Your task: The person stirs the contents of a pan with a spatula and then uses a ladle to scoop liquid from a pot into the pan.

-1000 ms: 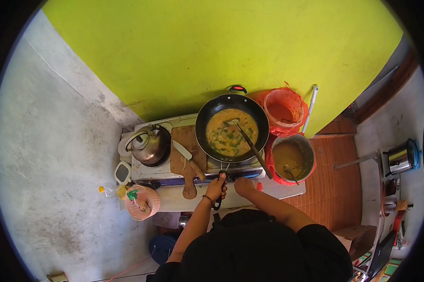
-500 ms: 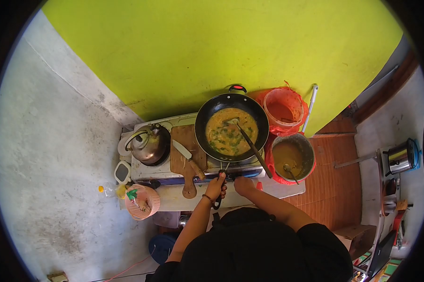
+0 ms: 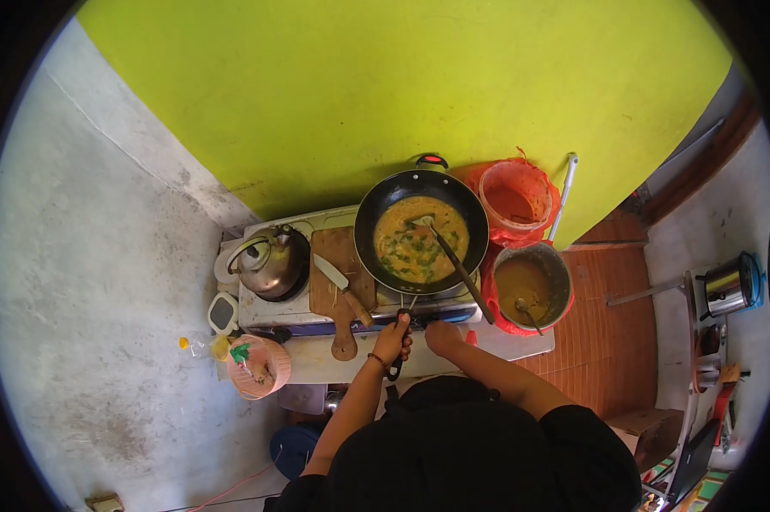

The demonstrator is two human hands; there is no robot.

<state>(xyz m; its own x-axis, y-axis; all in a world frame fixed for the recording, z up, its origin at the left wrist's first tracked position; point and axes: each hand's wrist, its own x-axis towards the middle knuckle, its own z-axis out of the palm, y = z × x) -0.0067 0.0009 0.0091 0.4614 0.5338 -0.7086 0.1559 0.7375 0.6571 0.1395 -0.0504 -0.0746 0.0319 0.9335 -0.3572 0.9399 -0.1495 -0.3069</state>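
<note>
A black wok [image 3: 365,230] sits on the stove [image 3: 344,215], holding a yellow-orange soup [image 3: 402,243] with green leaves. My left hand [image 3: 392,339] is wrapped round the wok's black handle [image 3: 394,369]. Just to its right, my right hand [image 3: 443,338] is closed at the stove's front panel, by the knob area. Its fingertips are hidden, so what they hold does not show. A spatula [image 3: 460,271] rests in the wok, its head in the soup and its dark handle over the near right rim.
Left of the wok, a knife [image 3: 332,273] lies on a wooden cutting board [image 3: 344,333], beside a metal kettle [image 3: 276,269]. At right stand a pot [image 3: 558,266] with a ladle and a red-lined bucket [image 3: 514,189]. A pink basket [image 3: 274,375] stands at the front left.
Little differs: both hands, the wok and the spatula keep their places. The soup's surface and floating leaves have shifted slightly.
</note>
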